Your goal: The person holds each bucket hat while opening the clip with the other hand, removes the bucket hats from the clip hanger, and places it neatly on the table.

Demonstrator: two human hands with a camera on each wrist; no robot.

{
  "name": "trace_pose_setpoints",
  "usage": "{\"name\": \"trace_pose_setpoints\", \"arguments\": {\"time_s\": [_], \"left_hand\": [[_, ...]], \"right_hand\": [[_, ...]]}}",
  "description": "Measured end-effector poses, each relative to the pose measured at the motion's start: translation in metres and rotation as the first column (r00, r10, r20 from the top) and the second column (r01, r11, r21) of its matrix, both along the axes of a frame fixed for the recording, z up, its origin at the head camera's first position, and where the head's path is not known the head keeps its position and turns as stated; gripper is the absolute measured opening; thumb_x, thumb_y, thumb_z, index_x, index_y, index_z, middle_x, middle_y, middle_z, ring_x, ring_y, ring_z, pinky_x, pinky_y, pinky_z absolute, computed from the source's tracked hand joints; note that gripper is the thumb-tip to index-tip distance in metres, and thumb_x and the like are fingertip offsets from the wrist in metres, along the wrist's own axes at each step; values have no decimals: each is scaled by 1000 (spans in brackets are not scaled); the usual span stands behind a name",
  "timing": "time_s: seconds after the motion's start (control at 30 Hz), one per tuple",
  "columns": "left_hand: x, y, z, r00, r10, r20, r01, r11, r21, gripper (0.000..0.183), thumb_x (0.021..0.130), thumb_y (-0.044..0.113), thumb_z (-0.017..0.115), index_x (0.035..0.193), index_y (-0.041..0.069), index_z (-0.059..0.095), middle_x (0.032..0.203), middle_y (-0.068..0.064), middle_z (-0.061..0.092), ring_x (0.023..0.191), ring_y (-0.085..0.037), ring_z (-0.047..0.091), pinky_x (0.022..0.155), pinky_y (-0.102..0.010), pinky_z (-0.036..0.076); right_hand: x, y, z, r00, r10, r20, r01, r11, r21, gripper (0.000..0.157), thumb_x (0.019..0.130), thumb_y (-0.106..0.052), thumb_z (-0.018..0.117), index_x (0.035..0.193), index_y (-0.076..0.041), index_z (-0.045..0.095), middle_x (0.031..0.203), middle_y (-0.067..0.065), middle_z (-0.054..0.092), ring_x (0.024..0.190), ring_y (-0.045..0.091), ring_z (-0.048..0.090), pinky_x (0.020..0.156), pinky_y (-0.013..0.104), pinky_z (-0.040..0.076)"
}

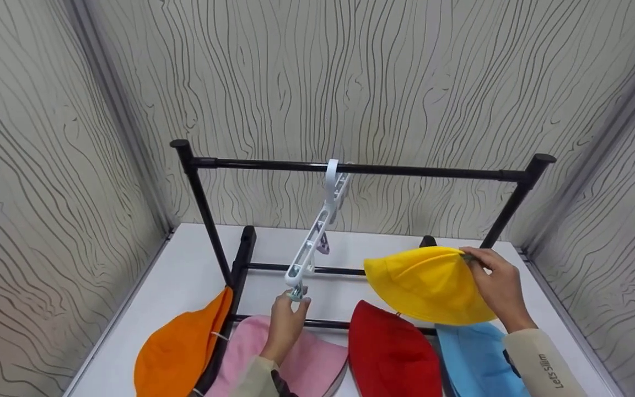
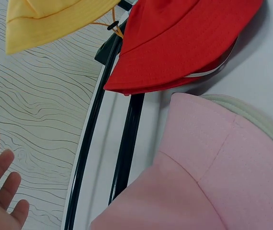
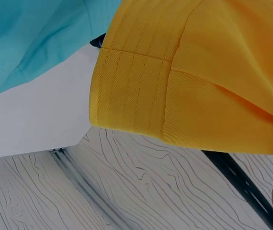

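Observation:
A white plastic clip hanger point(image 1: 317, 229) hooks over the black rack's top bar and slopes toward me. At its near end my left hand point(image 1: 287, 325) pinches a small pale clip point(image 1: 296, 293) between thumb and fingers. That hand's fingers point(image 2: 5, 191) show at the left edge of the left wrist view, the clip out of sight there. My right hand point(image 1: 496, 284) grips a yellow bucket hat point(image 1: 428, 286) by its crown, brim toward the left in the head view. A small grey-green piece shows at those fingertips. The right wrist view has the yellow hat point(image 3: 213, 81) close up.
Orange point(image 1: 179, 347), pink point(image 1: 309, 355), red point(image 1: 394, 353) and light blue point(image 1: 477, 358) hats lie along the front of the rack point(image 1: 422, 171). Lower black bars cross the white table point(image 1: 185, 259). Wood-patterned panels point(image 1: 273, 82) enclose the back and sides.

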State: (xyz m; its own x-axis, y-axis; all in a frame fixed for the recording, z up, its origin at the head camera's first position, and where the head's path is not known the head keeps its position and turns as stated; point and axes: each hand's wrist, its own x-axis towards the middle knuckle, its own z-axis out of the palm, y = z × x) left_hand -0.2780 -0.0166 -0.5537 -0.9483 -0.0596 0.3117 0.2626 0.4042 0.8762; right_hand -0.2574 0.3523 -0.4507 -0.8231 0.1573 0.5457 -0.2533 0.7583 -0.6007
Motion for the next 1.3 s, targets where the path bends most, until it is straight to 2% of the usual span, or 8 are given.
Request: {"name": "trace_pose_setpoints", "arguments": {"time_s": [0.2, 0.37, 0.43, 0.6, 0.8, 0.97, 1.2, 1.3], "left_hand": [[3, -3, -2, 999, -9, 36, 9, 1000, 12, 21, 90, 5, 63, 109, -3, 66, 111, -16, 68, 107, -35, 60, 96, -53, 46], [4, -6, -5, 1000, -10, 27, 10, 1000, -8, 21, 90, 6, 64, 109, -2, 67, 111, -16, 68, 105, -34, 61, 94, -52, 47], [4, -7, -6, 1000, -7, 29, 8, 1000, -15, 21, 90, 6, 64, 109, -1, 67, 112, -16, 68, 105, -33, 61, 94, -51, 48], [7, -8, -8, 1000, -11, 19, 12, 1000, -7, 21, 89, 5, 64, 109, -1, 67, 110, -16, 68, 103, -33, 61, 92, -51, 48], [9, -9, -9, 999, -33, -23, 32, 999, -10, 20, 90, 4, 63, 109, -1, 67, 108, -15, 68, 102, -33, 61, 91, -51, 48], [9, -10, -10, 999, -37, -16, 37, 999, -6, 22, 90, 4, 64, 110, -2, 67, 109, -15, 68, 102, -32, 60, 91, -50, 48], [8, -11, -12, 997, -26, 75, 25, 1000, 6, 24, 90, 5, 63, 113, 0, 66, 113, -15, 67, 107, -33, 59, 93, -52, 48], [8, -11, -14, 997, -22, 74, 22, 1000, 5, 24, 90, 5, 63, 113, -1, 66, 113, -15, 67, 106, -33, 59, 92, -51, 48]], "right_hand": [[7, 12, 2, 998, -59, 21, 59, 998, -11, 24, 96, -8, 56, 118, -4, 67, 113, 8, 65, 92, -21, 43, 82, -6, 33], [13, 26, 4, 986, -148, 72, 153, 986, -66, 25, 97, -12, 56, 118, -9, 68, 106, -19, 60, 87, -17, 45, 78, -4, 36], [15, 32, 4, 978, -177, 112, 188, 977, -97, 26, 97, -15, 55, 120, -9, 67, 107, -17, 61, 86, -16, 45, 77, -3, 36], [17, 44, 3, 946, -249, 207, 281, 949, -145, 31, 99, -20, 54, 125, -8, 64, 125, 10, 61, 89, -19, 42, 80, -1, 39], [21, 60, -3, 891, -308, 335, 392, 892, -224, 38, 99, -29, 51, 133, -12, 58, 131, 7, 57, 89, -13, 43, 96, 22, 48], [26, 75, -11, 861, -326, 390, 455, 837, -304, 40, 98, -32, 52, 134, -14, 57, 126, -5, 59, 90, -12, 45, 89, 13, 47], [27, 95, -19, 822, -339, 458, 533, 741, -409, 44, 99, -32, 51, 140, -15, 50, 137, -5, 54, 108, 4, 50, 109, 39, 41], [27, 100, -24, 802, -357, 478, 568, 701, -430, 44, 100, -29, 48, 142, -16, 47, 145, 0, 49, 115, 11, 49, 111, 39, 39]]}}
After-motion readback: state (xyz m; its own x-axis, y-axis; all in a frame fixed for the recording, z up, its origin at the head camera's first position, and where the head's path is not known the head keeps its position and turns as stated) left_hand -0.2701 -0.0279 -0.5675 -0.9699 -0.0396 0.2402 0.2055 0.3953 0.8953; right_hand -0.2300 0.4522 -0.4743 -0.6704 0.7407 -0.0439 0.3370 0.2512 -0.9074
